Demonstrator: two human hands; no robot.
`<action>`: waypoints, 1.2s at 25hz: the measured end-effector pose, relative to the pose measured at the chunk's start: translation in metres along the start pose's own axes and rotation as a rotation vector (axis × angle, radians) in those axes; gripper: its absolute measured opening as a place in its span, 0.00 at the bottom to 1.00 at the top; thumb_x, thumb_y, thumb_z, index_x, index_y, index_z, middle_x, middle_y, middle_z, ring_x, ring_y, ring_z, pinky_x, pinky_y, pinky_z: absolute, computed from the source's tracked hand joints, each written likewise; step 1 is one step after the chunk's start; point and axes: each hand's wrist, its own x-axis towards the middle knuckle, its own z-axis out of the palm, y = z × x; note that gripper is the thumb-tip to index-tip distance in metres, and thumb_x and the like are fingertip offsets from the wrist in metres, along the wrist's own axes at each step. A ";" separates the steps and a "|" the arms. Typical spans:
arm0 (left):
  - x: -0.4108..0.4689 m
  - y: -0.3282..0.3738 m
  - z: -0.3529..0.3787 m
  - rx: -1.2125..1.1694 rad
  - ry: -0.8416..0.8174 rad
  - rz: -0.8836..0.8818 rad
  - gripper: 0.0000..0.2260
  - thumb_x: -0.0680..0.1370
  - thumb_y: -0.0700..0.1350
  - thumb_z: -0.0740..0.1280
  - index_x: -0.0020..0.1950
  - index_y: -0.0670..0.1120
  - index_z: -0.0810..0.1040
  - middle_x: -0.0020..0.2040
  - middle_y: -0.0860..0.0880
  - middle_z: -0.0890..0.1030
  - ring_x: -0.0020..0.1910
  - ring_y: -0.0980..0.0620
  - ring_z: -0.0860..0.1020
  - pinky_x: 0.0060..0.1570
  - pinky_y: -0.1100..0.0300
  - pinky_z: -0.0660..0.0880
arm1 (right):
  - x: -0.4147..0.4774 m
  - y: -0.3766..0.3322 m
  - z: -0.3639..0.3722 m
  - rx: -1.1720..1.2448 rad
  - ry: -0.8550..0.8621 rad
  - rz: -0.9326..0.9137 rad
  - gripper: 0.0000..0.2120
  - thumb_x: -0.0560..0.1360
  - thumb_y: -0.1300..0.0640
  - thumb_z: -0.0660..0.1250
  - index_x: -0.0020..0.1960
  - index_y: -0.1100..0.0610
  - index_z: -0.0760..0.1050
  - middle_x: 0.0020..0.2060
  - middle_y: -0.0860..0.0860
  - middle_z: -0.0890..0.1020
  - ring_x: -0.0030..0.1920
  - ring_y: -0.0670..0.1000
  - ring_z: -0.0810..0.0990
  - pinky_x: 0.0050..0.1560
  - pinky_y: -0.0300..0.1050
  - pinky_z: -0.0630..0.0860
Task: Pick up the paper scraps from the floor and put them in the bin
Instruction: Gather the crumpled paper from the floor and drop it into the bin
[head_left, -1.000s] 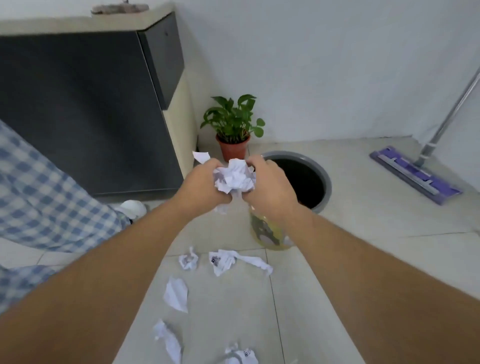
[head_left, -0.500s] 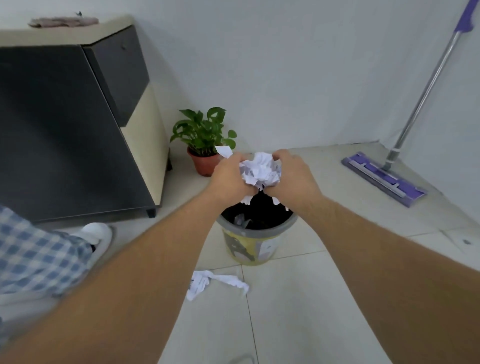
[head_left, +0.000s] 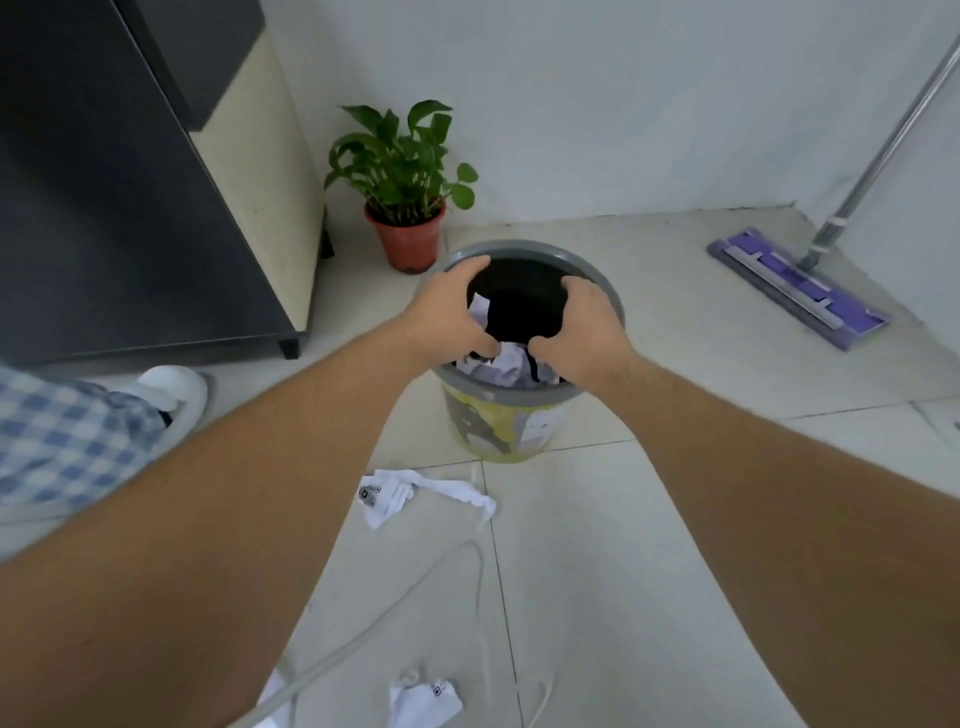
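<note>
**Handling.** The paper is light, soft and already creased. It crushes without resistance and will not break, but loose tails can slip out of a weak grip. We judge it best to gather each piece at its bulkiest part and ball it before lifting.

**Hands.** Left hand (head_left: 451, 312) and right hand (head_left: 584, 332) hover over the mouth of the bin (head_left: 600, 283). The fingers are spread and loosely curved, with the thumbs towards us. We see them clamped on nothing.

**Container.** The bin stands on the floor (head_left: 675, 519), just in front of a potted plant (head_left: 402, 171). It has a grey rim and a yellow printed wall. Crumpled paper (head_left: 506, 364) lies inside against the near wall, below and between the thumbs. The far part of the interior is dark and we cannot tell how full it is.

**Not yet collected.** A long scrap (head_left: 400, 493) lies on the floor just before the bin's base. A small scrap (head_left: 423, 701) lies nearer us.
</note>
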 end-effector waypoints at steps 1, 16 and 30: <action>-0.004 -0.008 -0.004 -0.018 0.046 0.002 0.46 0.63 0.37 0.80 0.76 0.52 0.62 0.72 0.46 0.68 0.67 0.44 0.71 0.60 0.47 0.76 | -0.007 -0.003 0.007 0.024 0.029 -0.013 0.36 0.72 0.57 0.72 0.75 0.57 0.60 0.72 0.55 0.67 0.71 0.56 0.69 0.71 0.54 0.68; -0.193 -0.273 0.014 0.682 -0.274 -0.453 0.57 0.58 0.55 0.81 0.78 0.56 0.48 0.79 0.42 0.47 0.74 0.34 0.54 0.70 0.44 0.63 | -0.186 0.031 0.226 -0.129 -0.475 -0.215 0.31 0.70 0.52 0.70 0.71 0.48 0.65 0.65 0.52 0.66 0.67 0.53 0.68 0.59 0.50 0.76; -0.221 -0.312 0.060 0.791 -0.316 -0.364 0.20 0.69 0.42 0.71 0.59 0.44 0.72 0.66 0.42 0.67 0.51 0.39 0.76 0.48 0.49 0.78 | -0.237 0.076 0.289 -0.286 -0.641 -0.197 0.16 0.77 0.59 0.61 0.64 0.56 0.67 0.63 0.55 0.70 0.64 0.56 0.71 0.57 0.50 0.75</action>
